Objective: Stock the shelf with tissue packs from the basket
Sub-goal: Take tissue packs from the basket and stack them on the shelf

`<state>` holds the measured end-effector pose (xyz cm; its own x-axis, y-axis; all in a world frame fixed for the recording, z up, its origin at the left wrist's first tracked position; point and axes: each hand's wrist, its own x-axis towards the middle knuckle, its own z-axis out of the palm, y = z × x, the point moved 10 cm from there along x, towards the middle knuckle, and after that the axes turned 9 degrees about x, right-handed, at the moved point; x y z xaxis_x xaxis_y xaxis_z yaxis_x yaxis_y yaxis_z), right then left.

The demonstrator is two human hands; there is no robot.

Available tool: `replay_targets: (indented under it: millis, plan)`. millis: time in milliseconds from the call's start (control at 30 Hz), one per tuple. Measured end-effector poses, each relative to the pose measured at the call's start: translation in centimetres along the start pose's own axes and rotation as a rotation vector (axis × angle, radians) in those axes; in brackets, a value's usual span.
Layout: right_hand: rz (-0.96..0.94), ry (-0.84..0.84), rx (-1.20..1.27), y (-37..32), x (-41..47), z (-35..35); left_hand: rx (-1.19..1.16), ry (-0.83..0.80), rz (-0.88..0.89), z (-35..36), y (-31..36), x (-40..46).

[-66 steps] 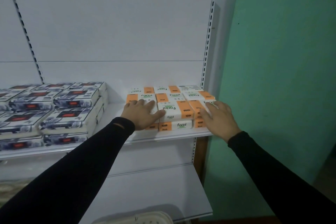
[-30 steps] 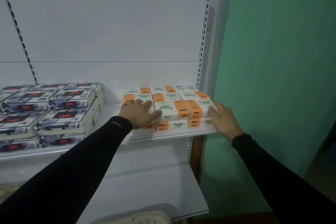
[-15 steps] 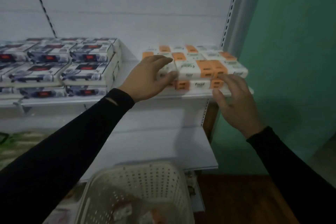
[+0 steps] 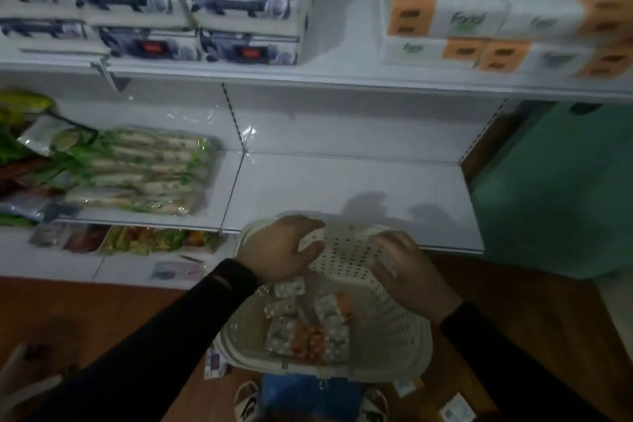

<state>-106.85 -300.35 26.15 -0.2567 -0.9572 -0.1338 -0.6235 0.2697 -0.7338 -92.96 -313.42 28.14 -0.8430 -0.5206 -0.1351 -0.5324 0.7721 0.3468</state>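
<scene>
Orange-and-white tissue packs (image 4: 310, 325) (blurred) fill the basket (image 4: 387, 325); both hands (image 4: 281, 252) (image 4: 409, 272) hover loose-fingered, holding nothing.

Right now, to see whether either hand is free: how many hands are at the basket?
2. The left hand is over the far-left rim of the basket; the right hand is over its far-right wall.

blurred green script on orange-and-white tissue packs (image 4: 469, 19), nothing legible
</scene>
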Motion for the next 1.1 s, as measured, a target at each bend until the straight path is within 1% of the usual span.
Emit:
replay_targets:
  millis: [133, 200, 267, 333, 400, 467, 567, 633, 700, 767, 833, 900, 967, 1100]
  plan:
    - [0.156, -0.205, 0.004, 4.1, 2.7, 9.0, 0.022, -0.256, -0.158, 9.7, -6.2, -0.1]
    - [0.220, -0.297, -0.002, 6.1, 4.2, 13.5, -0.022, -0.376, -0.216, 14.8, -8.6, -0.1]
    - [0.297, -0.383, 0.014, 8.7, 5.5, 17.9, -0.048, -0.481, -0.288, 19.9, -11.1, -0.1]
    - [0.366, -0.449, 0.034, 11.3, 6.9, 22.2, -0.012, -0.573, -0.363, 24.7, -13.5, -0.3]
    - [0.445, -0.452, 0.061, 14.2, 8.4, 25.7, 0.014, -0.633, -0.409, 28.6, -15.3, -0.3]
    - [0.572, -0.391, 0.153, 17.2, 10.0, 28.4, 0.010, -0.651, -0.438, 31.2, -16.9, 0.1]
    - [0.875, -0.243, 0.471, 21.8, 11.5, 32.7, -0.037, -0.649, -0.515, 33.9, -19.1, 1.1]
    - [0.958, -0.171, 0.670, 23.6, 12.5, 35.7, -0.073, -0.660, -0.543, 35.1, -19.5, 1.8]
    - [0.945, -0.117, 0.753, 24.0, 13.3, 37.2, -0.150, -0.679, -0.519, 35.8, -18.8, 2.5]
    - [0.949, -0.092, 0.768, 24.1, 13.4, 37.3, -0.194, -0.692, -0.479, 35.5, -17.8, 2.8]
    - [0.976, -0.077, 0.785, 23.7, 12.8, 36.0, -0.194, -0.689, -0.470, 34.3, -17.4, 2.7]
    - [0.986, -0.072, 0.819, 22.6, 11.9, 33.3, -0.202, -0.652, -0.463, 31.9, -16.7, 2.8]
    - [0.962, -0.118, 0.857, 20.6, 10.9, 30.1, -0.238, -0.562, -0.469, 28.0, -15.7, 2.9]
    - [0.845, -0.236, 0.954, 13.4, 8.2, 22.3, -0.399, -0.300, -0.447, 18.0, -13.1, 2.3]
